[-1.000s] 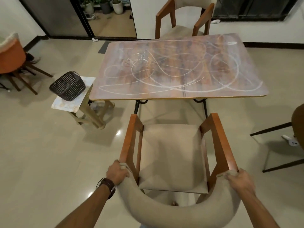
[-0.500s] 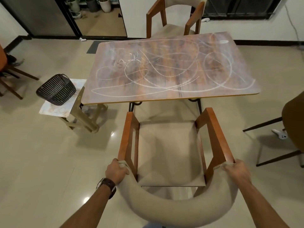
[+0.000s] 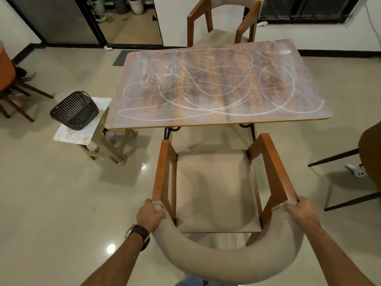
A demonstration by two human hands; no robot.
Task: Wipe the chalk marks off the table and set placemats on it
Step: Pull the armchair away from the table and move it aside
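Note:
A rectangular brown table [image 3: 305, 65] stands ahead, its whole top covered in looping white chalk marks [image 3: 185, 96]. Between me and the table stands an armchair [image 3: 214, 186] with wooden arms and a beige padded seat and curved backrest. My left hand [image 3: 150, 213] grips the left end of the backrest. The right end of the backrest is gripped by my right hand [image 3: 301, 211]. No placemats or cloth are in sight.
A black wire basket [image 3: 75, 110] sits on a small low stool [image 3: 76, 137] left of the table. A second armchair [image 3: 222, 19] stands behind the table. Another chair [image 3: 369, 159] is at the right edge, an orange chair [image 3: 8, 79] at far left.
The chair has come back from the table toward me, both hands keeping their grip on the backrest. My view has shifted slightly, so the table appears a little further right.

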